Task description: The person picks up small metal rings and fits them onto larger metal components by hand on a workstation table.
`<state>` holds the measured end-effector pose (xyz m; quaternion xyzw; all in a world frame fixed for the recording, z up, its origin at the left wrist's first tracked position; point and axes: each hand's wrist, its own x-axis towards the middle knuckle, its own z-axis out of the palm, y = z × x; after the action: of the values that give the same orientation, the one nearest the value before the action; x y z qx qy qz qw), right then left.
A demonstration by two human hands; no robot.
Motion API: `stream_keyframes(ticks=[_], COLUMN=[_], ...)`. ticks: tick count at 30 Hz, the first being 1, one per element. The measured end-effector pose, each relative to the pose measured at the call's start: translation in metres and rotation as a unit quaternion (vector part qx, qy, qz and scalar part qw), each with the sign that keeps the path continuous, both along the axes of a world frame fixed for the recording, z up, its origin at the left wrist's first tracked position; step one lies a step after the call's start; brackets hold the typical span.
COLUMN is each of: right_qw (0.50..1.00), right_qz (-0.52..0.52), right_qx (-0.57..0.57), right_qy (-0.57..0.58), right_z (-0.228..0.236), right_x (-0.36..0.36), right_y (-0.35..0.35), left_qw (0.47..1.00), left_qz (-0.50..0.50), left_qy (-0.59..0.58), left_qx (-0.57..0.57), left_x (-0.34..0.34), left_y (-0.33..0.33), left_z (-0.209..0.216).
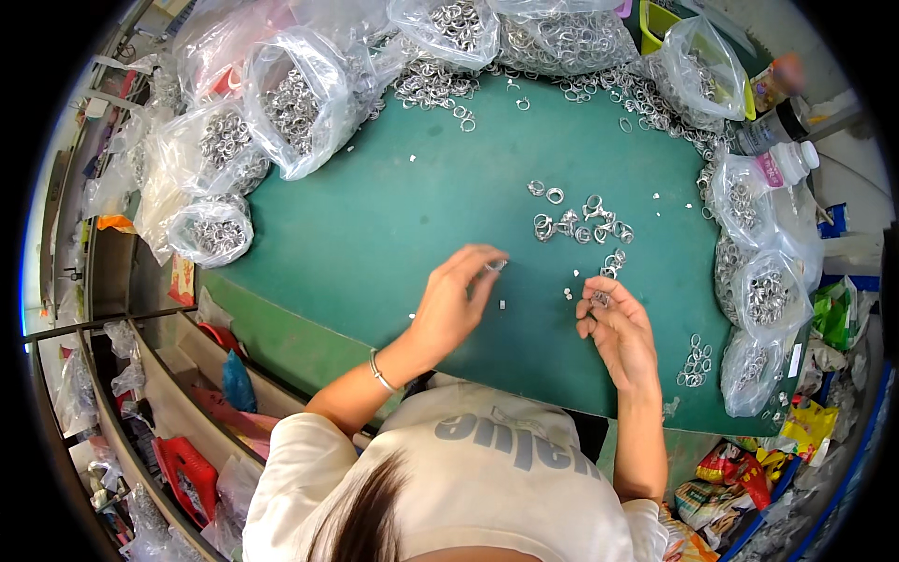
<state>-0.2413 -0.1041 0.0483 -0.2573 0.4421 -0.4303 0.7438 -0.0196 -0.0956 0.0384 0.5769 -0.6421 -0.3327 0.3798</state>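
Over the green tabletop point(375, 225), my left hand point(456, 298) pinches a small silver ring point(496, 266) between thumb and fingertips; the fingers are slightly blurred. To its right, my right hand point(620, 332) has its fingers curled round another silver ring point(600, 299), partly covered by the fingers. Just beyond the right hand lies a loose cluster of silver rings point(582, 225), with a few more rings point(613, 262) nearest its fingertips. A tiny pale piece point(502, 304) rests between the two hands. By my right wrist is a small group of plain rings point(695, 363).
Clear plastic bags full of rings point(298, 108) line the left and far edges. Loose rings point(435, 86) spill along the back. More ring-filled bags point(768, 300) and a white-capped bottle point(791, 164) stand at the right. Left of the table are shelves with a red tray point(183, 478).
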Motion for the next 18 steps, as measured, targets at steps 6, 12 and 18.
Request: stream_keyframes(ticks=[6,12,18], right_qw=[0.870,0.645,0.693], right_qz=[0.060,0.059,0.077], right_qx=[-0.239,-0.417,-0.385], right_qy=[0.428,0.638,0.605], right_z=[-0.011,-0.034,-0.034], right_x=[0.018,0.049,0.046], right_y=[-0.037,-0.105,-0.108], left_qw=[0.995,0.991,0.985], left_qz=[-0.009,-0.030,-0.056], left_qy=[-0.069,-0.098,-0.130], left_qx=[-0.066,-0.087,-0.099], left_x=[0.008,0.009,0.005], left_y=[-0.020,-0.063,-0.076], left_z=[-0.034,-0.034,-0.026])
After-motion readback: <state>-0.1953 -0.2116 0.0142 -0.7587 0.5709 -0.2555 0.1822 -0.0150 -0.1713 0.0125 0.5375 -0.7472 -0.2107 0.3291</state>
